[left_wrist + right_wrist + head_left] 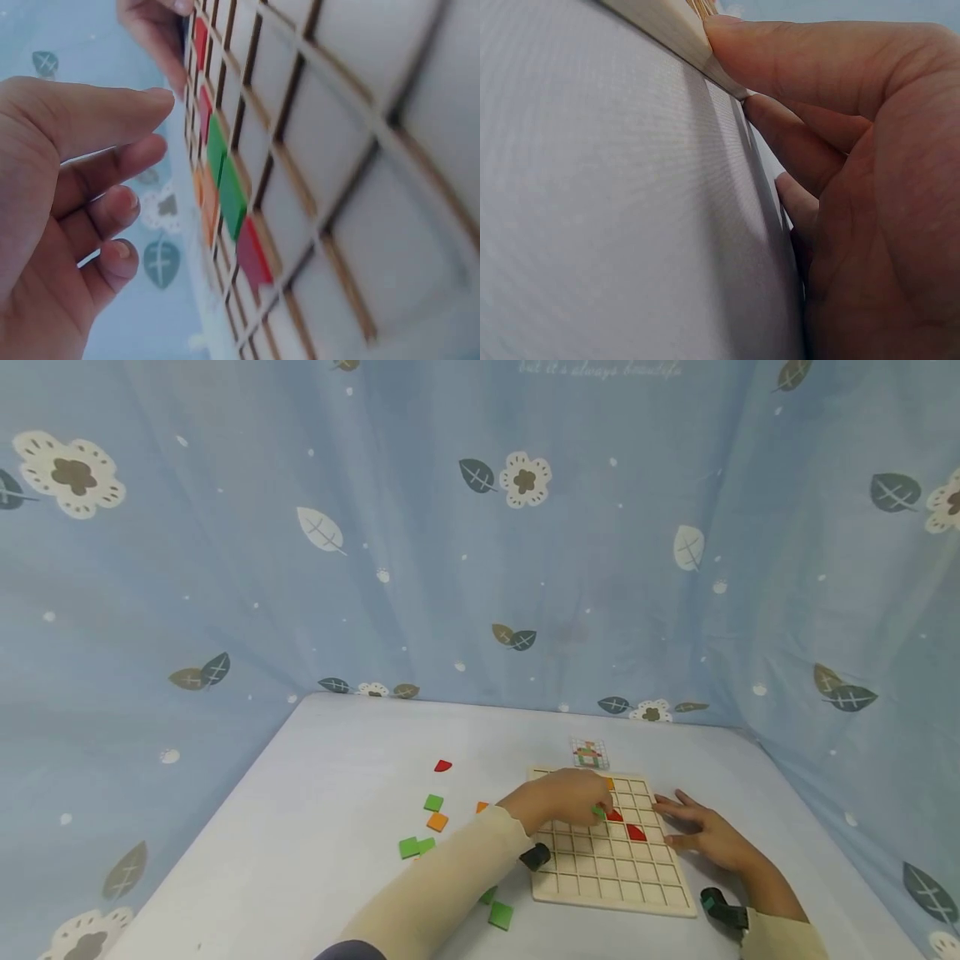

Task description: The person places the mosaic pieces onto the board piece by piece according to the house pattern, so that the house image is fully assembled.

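Note:
Above the wooden grid board (592, 887), my left hand (573, 797) has its fingers loosely bent. In the left wrist view a gap shows between the thumb (127, 112) and fingers, with nothing in it. Beside that hand, two green tiles (232, 196) lie in the grid, with orange tiles (208, 199) and a red piece (253, 255) around them. Two more red pieces (636, 832) sit to the right in the head view. My right hand (705, 837) rests at the board's right edge; its thumb (780, 56) touches the wooden side (667, 26).
Left of the board, green tiles (501, 915), orange tiles (437, 821) and a red quarter-round piece (443, 766) lie scattered on the white table (285, 827). A small pattern card (590, 753) lies behind the board. A blue patterned curtain (420, 568) surrounds the table.

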Action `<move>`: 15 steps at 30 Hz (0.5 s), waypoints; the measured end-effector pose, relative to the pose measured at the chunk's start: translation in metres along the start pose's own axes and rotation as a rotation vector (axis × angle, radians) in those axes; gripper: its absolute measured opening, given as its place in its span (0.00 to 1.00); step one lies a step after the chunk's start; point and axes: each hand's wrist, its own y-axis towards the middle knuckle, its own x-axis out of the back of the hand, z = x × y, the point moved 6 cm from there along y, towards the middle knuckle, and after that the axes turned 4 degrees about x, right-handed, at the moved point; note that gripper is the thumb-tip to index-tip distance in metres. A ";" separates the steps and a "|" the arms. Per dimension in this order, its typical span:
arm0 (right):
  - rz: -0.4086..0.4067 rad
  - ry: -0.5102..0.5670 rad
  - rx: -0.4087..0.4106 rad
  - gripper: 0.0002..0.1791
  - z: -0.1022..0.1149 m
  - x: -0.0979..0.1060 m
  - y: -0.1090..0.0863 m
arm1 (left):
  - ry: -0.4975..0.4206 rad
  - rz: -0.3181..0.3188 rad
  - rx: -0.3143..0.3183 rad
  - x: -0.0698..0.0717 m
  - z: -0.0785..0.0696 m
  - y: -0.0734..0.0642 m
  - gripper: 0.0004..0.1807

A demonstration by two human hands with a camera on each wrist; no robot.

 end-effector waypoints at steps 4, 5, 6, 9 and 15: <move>0.003 0.004 -0.032 0.40 -0.001 0.000 -0.001 | 0.040 -0.004 -0.008 0.003 0.008 -0.011 0.12; 0.003 0.004 -0.033 0.40 -0.002 0.000 -0.001 | 0.059 -0.008 -0.012 0.004 0.010 -0.014 0.11; 0.003 0.005 -0.033 0.40 -0.002 0.000 -0.001 | 0.074 -0.010 -0.011 0.004 0.012 -0.016 0.11; 0.006 0.010 -0.026 0.39 -0.002 0.000 -0.001 | 0.105 -0.023 -0.003 0.002 0.020 -0.024 0.11; 0.012 0.008 -0.025 0.39 -0.002 -0.002 -0.001 | 0.093 -0.037 0.045 -0.003 0.039 -0.041 0.07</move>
